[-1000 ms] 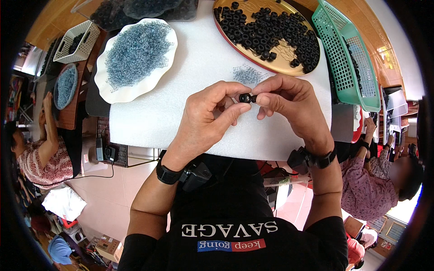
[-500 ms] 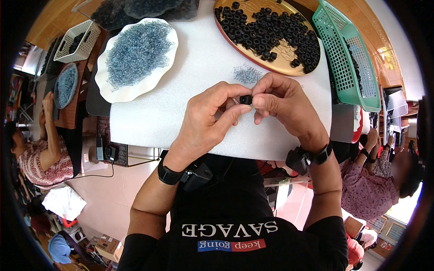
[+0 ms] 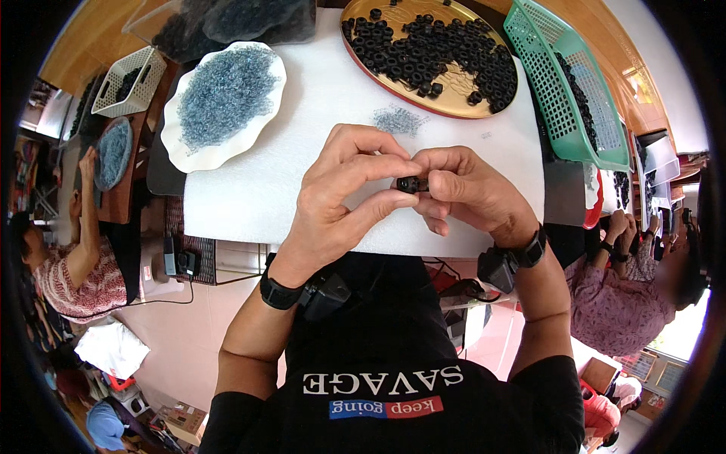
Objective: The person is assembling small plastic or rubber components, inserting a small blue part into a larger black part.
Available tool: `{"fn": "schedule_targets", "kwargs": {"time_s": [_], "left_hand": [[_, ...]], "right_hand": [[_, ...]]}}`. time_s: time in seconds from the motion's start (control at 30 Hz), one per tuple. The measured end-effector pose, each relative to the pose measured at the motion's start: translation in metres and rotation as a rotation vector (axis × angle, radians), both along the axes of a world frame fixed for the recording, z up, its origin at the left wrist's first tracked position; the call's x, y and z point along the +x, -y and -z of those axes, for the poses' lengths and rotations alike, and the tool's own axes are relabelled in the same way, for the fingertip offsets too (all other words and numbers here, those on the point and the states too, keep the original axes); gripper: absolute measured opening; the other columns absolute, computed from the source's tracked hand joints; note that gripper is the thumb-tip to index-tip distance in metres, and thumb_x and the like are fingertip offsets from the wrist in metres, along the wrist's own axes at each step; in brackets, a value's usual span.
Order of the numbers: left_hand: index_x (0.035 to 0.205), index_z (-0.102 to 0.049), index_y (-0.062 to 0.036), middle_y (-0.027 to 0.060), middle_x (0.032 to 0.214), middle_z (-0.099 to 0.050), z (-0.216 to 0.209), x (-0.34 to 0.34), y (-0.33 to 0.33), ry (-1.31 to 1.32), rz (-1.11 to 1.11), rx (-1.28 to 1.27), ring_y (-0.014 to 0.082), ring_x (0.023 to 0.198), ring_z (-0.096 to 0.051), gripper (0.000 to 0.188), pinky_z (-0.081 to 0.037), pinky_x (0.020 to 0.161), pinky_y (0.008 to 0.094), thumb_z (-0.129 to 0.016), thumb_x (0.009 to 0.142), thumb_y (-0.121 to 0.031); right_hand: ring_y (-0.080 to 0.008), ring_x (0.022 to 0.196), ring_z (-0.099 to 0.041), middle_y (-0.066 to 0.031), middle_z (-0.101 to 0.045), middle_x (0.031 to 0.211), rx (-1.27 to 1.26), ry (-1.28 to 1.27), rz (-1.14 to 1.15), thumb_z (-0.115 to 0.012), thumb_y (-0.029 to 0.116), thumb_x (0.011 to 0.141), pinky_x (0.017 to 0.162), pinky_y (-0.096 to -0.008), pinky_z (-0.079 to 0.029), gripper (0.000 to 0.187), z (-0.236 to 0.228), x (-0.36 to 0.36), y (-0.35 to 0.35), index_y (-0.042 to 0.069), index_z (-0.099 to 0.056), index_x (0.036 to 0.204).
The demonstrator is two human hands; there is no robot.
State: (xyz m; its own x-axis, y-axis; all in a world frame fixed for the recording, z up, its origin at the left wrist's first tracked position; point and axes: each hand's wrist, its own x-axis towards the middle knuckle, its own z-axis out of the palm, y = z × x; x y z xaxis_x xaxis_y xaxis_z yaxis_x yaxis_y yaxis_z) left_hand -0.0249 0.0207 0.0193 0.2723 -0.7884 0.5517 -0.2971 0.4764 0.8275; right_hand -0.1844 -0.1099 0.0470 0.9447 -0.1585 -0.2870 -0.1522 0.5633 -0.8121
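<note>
A small round black part (image 3: 407, 185) is pinched between the thumb and fingers of my left hand (image 3: 333, 185), above the near part of the white work mat (image 3: 249, 204). From the other side, my right hand (image 3: 480, 189) closes its thumb and index finger at the part's right end. Whatever lies between those right fingertips is mostly hidden. Just beyond my hands lies a small heap of clear bluish pieces (image 3: 398, 119). Similar black ring-shaped parts (image 3: 412, 64) cover much of a round gold tray (image 3: 454, 79) at the far right of the mat.
A white wavy-edged plate (image 3: 198, 161) piled with clear bluish pieces (image 3: 227, 94) stands at the left. Beyond it is a clear container (image 3: 291, 19) of dark parts. A green basket (image 3: 590, 157) borders the right side. Other people work at tables on both sides.
The whole view has shifted slightly. My hands have come a little nearer to me, and the black part has turned between my fingers. More of its side shows now.
</note>
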Motion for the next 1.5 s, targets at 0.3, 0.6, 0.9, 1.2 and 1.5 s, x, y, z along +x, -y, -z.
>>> {"fn": "schedule_targets", "kwargs": {"time_s": [0.3,0.6,0.9,1.2,1.5], "left_hand": [[0.099,-0.071,-0.0034,0.0089,0.097,-0.063,-0.02,-0.005,-0.002,0.196,0.008,-0.021,0.0232,0.093,-0.06,0.027,-0.051,0.076,0.0316,-0.077,0.073,-0.007],[0.096,-0.07,-0.0018,0.0095,0.089,-0.063,-0.035,-0.011,0.003,0.318,0.057,-0.11,0.0233,0.082,-0.062,0.028,-0.051,0.065,0.0299,-0.078,0.07,-0.004],[0.097,-0.072,-0.0036,0.0089,0.09,-0.066,-0.034,-0.019,0.008,0.257,0.096,-0.067,0.0237,0.086,-0.062,0.031,-0.051,0.071,0.0315,-0.08,0.067,-0.005],[0.105,-0.068,-0.0012,0.0116,0.102,-0.06,-0.026,-0.024,0.014,0.286,0.102,-0.059,0.0222,0.091,-0.061,0.03,-0.051,0.072,0.0293,-0.076,0.076,-0.005],[0.101,-0.067,-0.0006,0.0121,0.1,-0.063,-0.027,-0.033,0.009,0.291,0.011,-0.124,0.0269,0.091,-0.061,0.029,-0.051,0.076,0.0336,-0.076,0.074,-0.004]], "right_hand": [[-0.0071,0.057,-0.05,-0.0005,-0.054,0.07,-0.007,0.098,0.03,-0.069,0.024,0.09,0.054,-0.0247,-0.052,0.029,-0.004,-0.013,-0.009,-0.002,-0.063,0.102],[-0.008,0.061,-0.053,-0.0025,-0.058,0.077,-0.089,0.273,0.045,-0.07,0.024,0.088,0.057,-0.0212,-0.047,0.029,0.002,-0.024,-0.014,0.0,-0.062,0.102],[-0.0087,0.071,-0.06,-0.0032,-0.061,0.084,-0.178,0.335,0.113,-0.07,0.027,0.089,0.063,-0.0213,-0.049,0.029,0.009,-0.026,-0.017,0.002,-0.06,0.099],[-0.0175,0.075,-0.067,-0.0077,-0.062,0.087,-0.001,0.324,0.121,-0.062,0.032,0.094,0.07,-0.0309,-0.059,0.037,0.012,-0.032,-0.014,-0.002,-0.059,0.11],[-0.0068,0.059,-0.052,-0.0011,-0.054,0.074,0.107,0.399,0.068,-0.064,0.028,0.094,0.065,-0.0326,-0.06,0.033,0.018,-0.031,-0.016,-0.002,-0.06,0.108]]}}
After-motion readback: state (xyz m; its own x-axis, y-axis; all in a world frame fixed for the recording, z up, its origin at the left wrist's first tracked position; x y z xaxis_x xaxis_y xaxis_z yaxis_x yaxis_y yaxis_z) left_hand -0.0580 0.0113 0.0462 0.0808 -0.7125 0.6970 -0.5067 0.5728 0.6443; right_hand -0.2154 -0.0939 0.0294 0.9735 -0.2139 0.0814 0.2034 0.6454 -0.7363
